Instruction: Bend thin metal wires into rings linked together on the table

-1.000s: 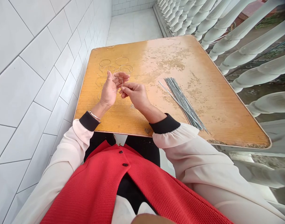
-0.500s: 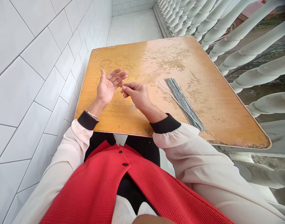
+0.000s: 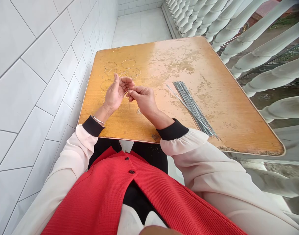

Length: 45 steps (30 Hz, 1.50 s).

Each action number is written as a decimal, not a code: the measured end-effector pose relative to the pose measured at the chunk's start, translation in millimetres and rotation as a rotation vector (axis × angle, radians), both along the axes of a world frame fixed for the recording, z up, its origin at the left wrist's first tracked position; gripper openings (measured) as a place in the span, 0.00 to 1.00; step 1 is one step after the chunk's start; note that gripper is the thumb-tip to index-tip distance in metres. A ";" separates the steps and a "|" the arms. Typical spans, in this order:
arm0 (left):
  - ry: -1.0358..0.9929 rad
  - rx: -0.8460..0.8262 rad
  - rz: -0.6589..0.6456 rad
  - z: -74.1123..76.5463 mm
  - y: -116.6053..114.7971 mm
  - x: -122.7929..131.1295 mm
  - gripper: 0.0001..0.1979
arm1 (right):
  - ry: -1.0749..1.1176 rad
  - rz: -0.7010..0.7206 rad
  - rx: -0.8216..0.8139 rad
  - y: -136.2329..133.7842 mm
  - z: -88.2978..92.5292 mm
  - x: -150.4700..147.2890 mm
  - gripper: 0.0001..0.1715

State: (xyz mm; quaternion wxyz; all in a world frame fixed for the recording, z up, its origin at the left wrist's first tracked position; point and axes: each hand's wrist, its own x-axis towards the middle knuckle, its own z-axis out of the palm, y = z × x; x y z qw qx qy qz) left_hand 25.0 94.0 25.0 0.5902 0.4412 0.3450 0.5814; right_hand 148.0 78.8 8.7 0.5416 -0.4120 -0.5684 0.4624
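Note:
My right hand point(image 3: 146, 100) pinches a thin wire point(image 3: 129, 107) between thumb and fingertips, above the near left part of the table. One end of that wire hangs straight down below the pinch. Palm up, my left hand point(image 3: 114, 96) curls its fingers around the bent part of the same wire, its thumb standing apart. The fingertips of both hands meet or nearly meet. Part of the wire is hidden behind the left fingers. Several wire rings point(image 3: 111, 62) lie on the tabletop just beyond my hands, some overlapping.
A bundle of straight grey wires point(image 3: 194, 111) lies slantwise on the worn wooden table point(image 3: 227, 111), right of my hands. A white tiled wall point(image 3: 53, 81) runs close along the left. White balusters point(image 3: 274, 78) stand along the right side.
My left fingers have curled in from a flatter, spread pose, and the hand has come slightly nearer my right. The wire has turned, with one end now hanging down. My right hand stays pinched.

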 end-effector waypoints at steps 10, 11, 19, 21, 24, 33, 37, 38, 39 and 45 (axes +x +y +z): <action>-0.102 0.018 -0.055 5.4 -3.2 -3.9 0.40 | 0.038 0.010 -0.030 -1.4 1.3 -2.6 0.11; -0.108 0.005 -0.067 7.7 -3.7 -6.3 0.39 | 0.050 0.004 -0.034 -0.8 2.1 -1.2 0.10; 0.026 -0.025 0.023 8.5 -3.7 -25.8 0.16 | 0.032 -0.057 -0.035 -0.5 7.1 7.0 0.08; 0.077 0.004 0.062 6.2 -4.1 -26.7 0.08 | 0.034 -0.068 -0.037 0.0 7.6 8.1 0.07; 0.113 0.012 0.107 6.7 -6.8 -24.7 0.05 | 0.027 -0.077 -0.029 1.2 8.2 9.6 0.08; 0.136 -0.004 0.065 12.1 -10.1 -19.9 0.13 | -0.001 -0.095 -0.019 5.2 5.7 10.9 0.10; 0.144 -0.035 0.036 10.1 -11.5 -16.0 0.11 | 0.002 -0.073 -0.025 5.5 4.6 10.9 0.10; 0.144 -0.046 0.032 10.0 -11.9 -15.5 0.12 | 0.004 -0.066 -0.026 5.7 4.3 11.1 0.10; 0.139 -0.054 0.028 10.1 -12.3 -15.5 0.14 | 0.004 -0.062 -0.026 6.1 4.0 11.4 0.09; 0.098 -0.041 0.020 12.3 -13.3 -18.7 0.15 | -0.067 -0.156 -0.007 9.7 1.2 12.9 0.09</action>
